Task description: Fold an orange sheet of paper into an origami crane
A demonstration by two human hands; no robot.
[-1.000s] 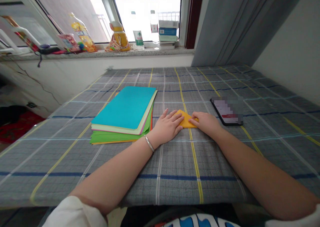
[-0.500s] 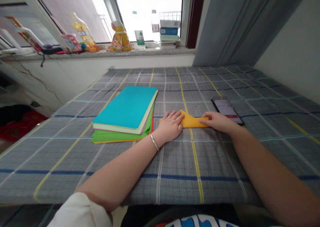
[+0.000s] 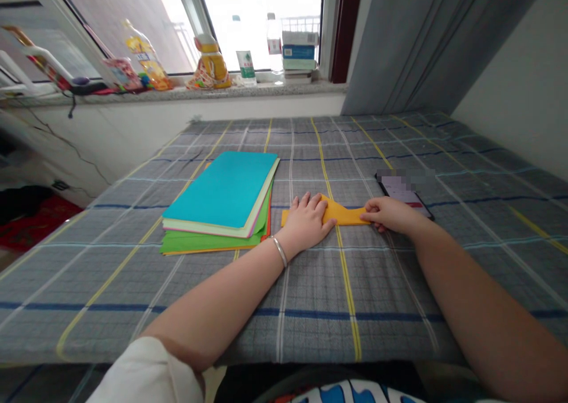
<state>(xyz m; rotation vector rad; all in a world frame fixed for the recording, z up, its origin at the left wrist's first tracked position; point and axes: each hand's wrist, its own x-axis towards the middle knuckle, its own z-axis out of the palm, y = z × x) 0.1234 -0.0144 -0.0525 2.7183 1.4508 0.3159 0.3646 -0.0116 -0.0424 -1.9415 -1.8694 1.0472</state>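
A folded sheet of yellow-orange paper [image 3: 345, 216] lies on the checked cloth, with a raised point near its middle. Across its left part rests my left hand [image 3: 307, 221], fingers spread and palm down, a silver bangle at the wrist. My right hand [image 3: 387, 215] pinches the paper's right end between thumb and fingers. Part of the paper is hidden under the left hand. Beyond the right hand lies a phone [image 3: 402, 193] with its screen lit and partly blurred.
A stack of coloured paper [image 3: 224, 190], blue on top, lies left of my hands. The grey checked tablecloth [image 3: 177, 308] covers the surface. Bottles, boxes [image 3: 299, 54] and bags line the windowsill [image 3: 284, 89] behind. A grey curtain [image 3: 408, 42] hangs at right.
My left thumb has moved out from the other fingers onto the paper. The right hand has shifted slightly right along the paper's end, and the upper edge there looks more curved.
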